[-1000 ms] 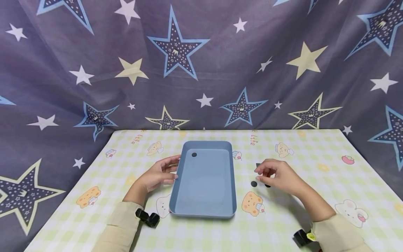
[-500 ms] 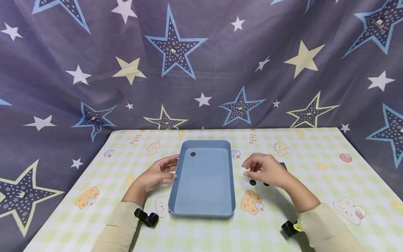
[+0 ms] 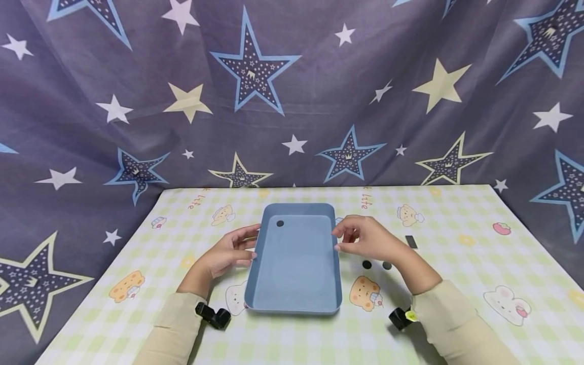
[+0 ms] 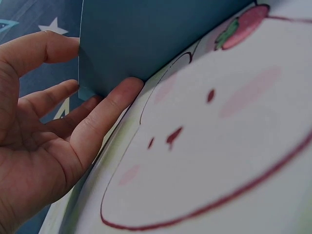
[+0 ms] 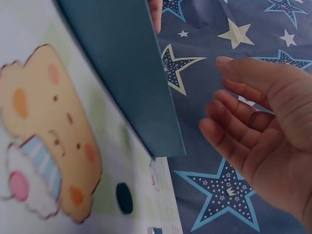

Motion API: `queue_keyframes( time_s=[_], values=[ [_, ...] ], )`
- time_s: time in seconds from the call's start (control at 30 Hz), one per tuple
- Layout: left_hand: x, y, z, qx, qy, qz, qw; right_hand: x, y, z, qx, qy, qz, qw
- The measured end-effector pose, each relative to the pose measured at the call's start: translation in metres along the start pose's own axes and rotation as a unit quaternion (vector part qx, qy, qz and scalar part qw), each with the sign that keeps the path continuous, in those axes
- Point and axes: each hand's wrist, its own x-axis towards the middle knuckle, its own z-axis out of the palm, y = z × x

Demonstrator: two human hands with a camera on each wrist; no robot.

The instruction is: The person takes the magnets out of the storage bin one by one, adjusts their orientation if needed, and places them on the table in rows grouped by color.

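Note:
A shallow blue rectangular tray (image 3: 296, 263) lies on the table, with a small black disc (image 3: 280, 223) inside near its far left corner. My left hand (image 3: 230, 253) rests against the tray's left side; in the left wrist view its fingers (image 4: 109, 114) are spread and touch the wall. By the tray's right wall is my right hand (image 3: 367, 238), fingers loosely bent. Nothing shows between those fingers in the right wrist view, where the hand (image 5: 263, 126) stands apart from the tray. Two black discs, one nearer (image 3: 367, 264) and one farther right (image 3: 387, 265), lie on the table below it.
A small black rectangle (image 3: 411, 242) lies right of my right hand. Another small dark piece (image 5: 156, 230) shows at the bottom of the right wrist view. The table has a checked cloth (image 3: 182, 334) with cartoon prints; a starry curtain (image 3: 292, 101) hangs behind.
My right hand has moved left, from above the dark pieces to the tray's right edge, uncovering the black rectangle and the right disc. My left hand and the tray have stayed put.

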Motion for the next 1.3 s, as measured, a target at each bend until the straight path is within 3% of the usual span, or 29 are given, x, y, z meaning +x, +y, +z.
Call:
queue_keyframes(
  time_s=[0.47, 1.1, 1.3],
  values=[
    [-0.003, 0.001, 0.001, -0.001, 0.004, 0.000, 1.0000, 0.033, -0.014, 0.000, -0.007, -0.026, -0.006, 0.9996],
    [-0.001, 0.000, 0.000, -0.002, 0.005, -0.001, 1.0000, 0.071, -0.018, 0.019, -0.012, 0.016, 0.029, 0.9994],
    [0.000, 0.001, 0.001, 0.001, 0.011, -0.004, 0.9999, 0.085, -0.015, 0.027, -0.004, 0.032, 0.067, 0.9973]
  ],
)
